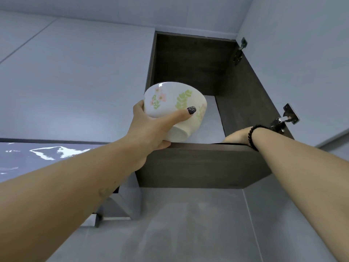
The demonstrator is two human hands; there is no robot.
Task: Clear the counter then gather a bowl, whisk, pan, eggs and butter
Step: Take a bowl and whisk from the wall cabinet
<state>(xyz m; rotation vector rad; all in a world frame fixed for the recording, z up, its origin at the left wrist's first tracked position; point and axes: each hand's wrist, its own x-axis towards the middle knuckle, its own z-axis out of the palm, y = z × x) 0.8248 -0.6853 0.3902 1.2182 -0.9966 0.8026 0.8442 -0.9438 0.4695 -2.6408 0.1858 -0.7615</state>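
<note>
I look up into an open wall cabinet (190,59) with a dark wood inside. My left hand (151,127) grips a white bowl (170,99) painted with pink flowers and green leaves, thumb across its side, held tilted just above the cabinet's bottom edge. My right hand (237,138) reaches over that edge onto the shelf; its fingers are hidden behind the front lip, and a black bead bracelet circles the wrist.
The cabinet door (306,63) stands open at the right, with two metal hinges (284,120) on it. Closed pale cabinet fronts (75,72) run to the left. A grey tiled wall (188,224) lies below the cabinet, with a range hood (113,208) at lower left.
</note>
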